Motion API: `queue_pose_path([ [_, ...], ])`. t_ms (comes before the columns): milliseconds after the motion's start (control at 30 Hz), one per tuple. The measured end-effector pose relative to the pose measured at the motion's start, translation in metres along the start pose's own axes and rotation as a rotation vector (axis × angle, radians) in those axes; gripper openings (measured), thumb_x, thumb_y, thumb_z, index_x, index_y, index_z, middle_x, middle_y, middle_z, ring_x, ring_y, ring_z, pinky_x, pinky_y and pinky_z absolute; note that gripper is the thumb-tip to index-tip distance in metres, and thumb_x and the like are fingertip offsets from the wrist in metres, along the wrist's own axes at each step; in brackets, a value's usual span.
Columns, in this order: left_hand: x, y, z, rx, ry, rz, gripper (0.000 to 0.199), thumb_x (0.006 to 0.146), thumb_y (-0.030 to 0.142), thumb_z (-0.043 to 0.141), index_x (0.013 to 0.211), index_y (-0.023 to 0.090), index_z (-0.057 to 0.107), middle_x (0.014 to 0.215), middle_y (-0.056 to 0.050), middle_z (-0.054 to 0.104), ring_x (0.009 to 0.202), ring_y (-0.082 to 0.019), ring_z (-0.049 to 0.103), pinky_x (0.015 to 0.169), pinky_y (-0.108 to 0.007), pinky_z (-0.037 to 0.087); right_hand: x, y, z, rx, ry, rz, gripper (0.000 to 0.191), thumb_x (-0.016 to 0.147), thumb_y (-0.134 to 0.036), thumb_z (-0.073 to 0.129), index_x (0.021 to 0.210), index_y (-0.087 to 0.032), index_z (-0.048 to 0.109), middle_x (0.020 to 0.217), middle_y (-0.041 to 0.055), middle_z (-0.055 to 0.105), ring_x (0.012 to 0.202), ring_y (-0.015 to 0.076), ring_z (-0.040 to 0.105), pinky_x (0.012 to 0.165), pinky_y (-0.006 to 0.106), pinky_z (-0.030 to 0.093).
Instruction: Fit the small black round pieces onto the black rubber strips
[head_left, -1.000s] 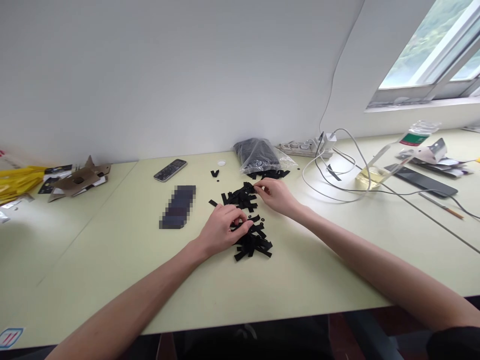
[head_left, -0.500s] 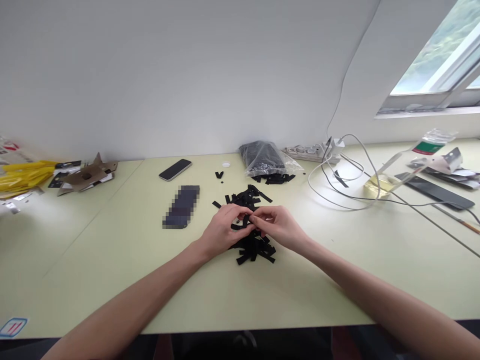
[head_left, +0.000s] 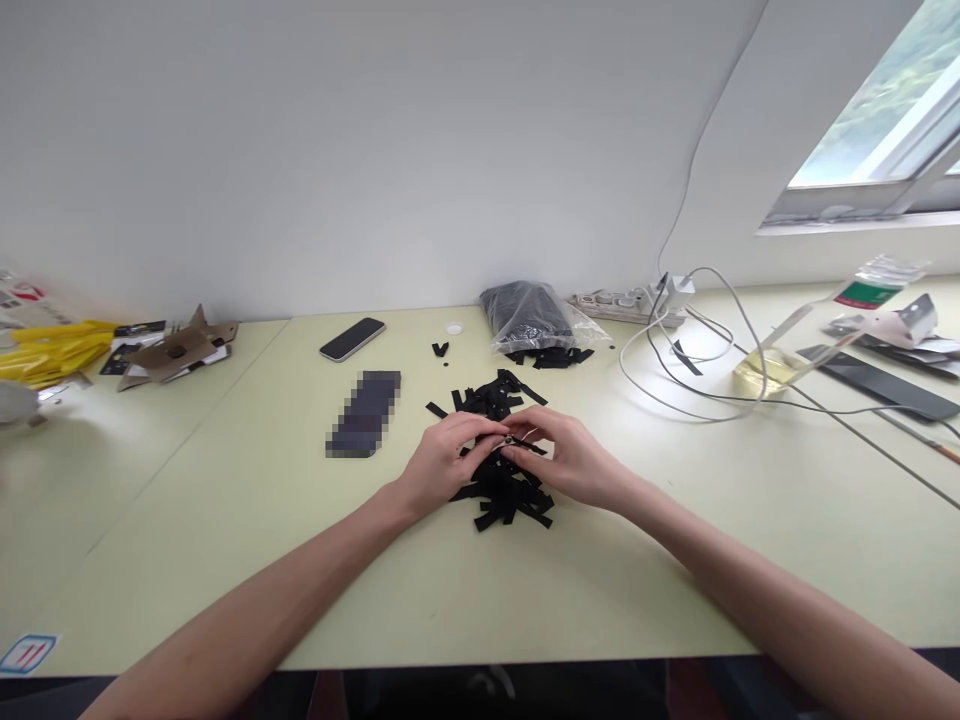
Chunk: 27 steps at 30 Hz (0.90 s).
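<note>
My left hand (head_left: 450,465) and my right hand (head_left: 562,465) meet above a loose heap of narrow black strips (head_left: 501,495), possibly fabric or rubber. Between their fingertips, both hands pinch one black strip (head_left: 525,446) with a small round metal piece (head_left: 510,439) at its end. A second heap of the strips (head_left: 491,402) lies just beyond my hands. Farther back sits a clear plastic bag of black material (head_left: 521,315), with a few strips (head_left: 551,356) spilled at its front edge.
On the pale green table (head_left: 187,500) lie a phone (head_left: 352,339) and a blurred dark rectangle (head_left: 364,413) to the left. White cables (head_left: 675,395) and a power strip (head_left: 619,306) lie to the right. Yellow plastic (head_left: 56,352) and torn cardboard (head_left: 176,352) sit far left.
My hands have come together from apart. My right hand has moved from the far heap to the strip, now held up between both hands. The view has shifted slightly.
</note>
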<state>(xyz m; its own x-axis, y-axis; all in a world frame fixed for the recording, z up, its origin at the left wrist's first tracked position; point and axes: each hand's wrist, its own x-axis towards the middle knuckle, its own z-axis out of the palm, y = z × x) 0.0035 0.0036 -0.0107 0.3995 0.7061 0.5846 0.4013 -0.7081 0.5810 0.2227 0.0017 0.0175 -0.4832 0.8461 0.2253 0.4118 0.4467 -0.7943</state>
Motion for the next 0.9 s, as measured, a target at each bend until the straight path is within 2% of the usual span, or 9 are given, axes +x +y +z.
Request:
queue_pose_path([
  [133, -0.002, 0.000, 0.000, 0.018, -0.014, 0.037, 0.017, 0.100, 0.024, 0.060, 0.112, 0.023, 0.071, 0.106, -0.005, 0.075, 0.098, -0.018, 0.070, 0.088, -0.033, 0.058, 0.000, -0.003, 0.003, -0.052, -0.021, 0.000, 0.019, 0.098, -0.034, 0.057, 0.094, -0.020, 0.069, 0.083, 0.0040, 0.069, 0.071, 0.0161, 0.059, 0.066, 0.029, 0.048],
  [267, -0.001, 0.001, 0.000, 0.028, -0.011, -0.016, 0.015, 0.099, 0.027, 0.061, 0.112, 0.024, 0.069, 0.105, -0.004, 0.075, 0.096, -0.018, 0.070, 0.086, -0.032, 0.059, -0.002, -0.002, 0.005, -0.150, 0.004, -0.024, 0.024, 0.102, -0.030, 0.050, 0.087, -0.020, 0.066, 0.076, 0.0024, 0.066, 0.062, 0.0141, 0.052, 0.061, 0.029, 0.041],
  [467, -0.001, 0.003, -0.001, 0.026, -0.067, -0.039, 0.013, 0.101, 0.027, 0.058, 0.112, 0.024, 0.066, 0.105, -0.002, 0.073, 0.097, -0.017, 0.069, 0.085, -0.029, 0.057, -0.003, 0.002, 0.008, -0.218, -0.015, -0.086, 0.027, 0.104, -0.027, 0.042, 0.083, -0.020, 0.056, 0.076, 0.0023, 0.060, 0.063, 0.0142, 0.049, 0.062, 0.029, 0.039],
  [567, -0.001, 0.003, -0.002, 0.109, -0.027, -0.058, 0.017, 0.097, 0.030, 0.064, 0.113, 0.023, 0.061, 0.104, -0.003, 0.070, 0.094, -0.018, 0.066, 0.085, -0.031, 0.055, -0.004, 0.001, 0.009, -0.215, -0.028, -0.059, 0.029, 0.104, -0.027, 0.041, 0.079, -0.020, 0.052, 0.074, 0.0013, 0.057, 0.063, 0.0139, 0.047, 0.061, 0.028, 0.038],
  [667, 0.000, 0.003, -0.003, 0.221, 0.029, -0.046, 0.014, 0.095, 0.031, 0.067, 0.101, 0.020, 0.059, 0.095, -0.003, 0.066, 0.090, -0.019, 0.062, 0.083, -0.033, 0.052, -0.004, 0.001, 0.010, -0.186, -0.003, -0.004, 0.033, 0.105, -0.032, 0.042, 0.075, -0.020, 0.049, 0.069, -0.0003, 0.054, 0.060, 0.0135, 0.044, 0.058, 0.028, 0.035],
  [733, 0.001, 0.003, -0.004, 0.241, 0.011, -0.007, 0.008, 0.098, 0.027, 0.063, 0.095, 0.020, 0.062, 0.093, -0.003, 0.067, 0.089, -0.018, 0.062, 0.084, -0.033, 0.051, -0.005, 0.002, 0.012, -0.166, 0.013, 0.014, 0.033, 0.104, -0.033, 0.043, 0.075, -0.020, 0.050, 0.070, -0.0002, 0.055, 0.060, 0.0136, 0.045, 0.057, 0.028, 0.035],
  [900, 0.000, 0.002, -0.002, 0.176, -0.030, 0.035, 0.014, 0.099, 0.024, 0.061, 0.110, 0.022, 0.069, 0.099, -0.004, 0.074, 0.093, -0.018, 0.066, 0.089, -0.034, 0.052, -0.005, 0.003, 0.016, -0.175, 0.046, -0.028, 0.028, 0.104, -0.029, 0.042, 0.079, -0.020, 0.050, 0.076, 0.0017, 0.057, 0.064, 0.0144, 0.047, 0.062, 0.029, 0.039],
])
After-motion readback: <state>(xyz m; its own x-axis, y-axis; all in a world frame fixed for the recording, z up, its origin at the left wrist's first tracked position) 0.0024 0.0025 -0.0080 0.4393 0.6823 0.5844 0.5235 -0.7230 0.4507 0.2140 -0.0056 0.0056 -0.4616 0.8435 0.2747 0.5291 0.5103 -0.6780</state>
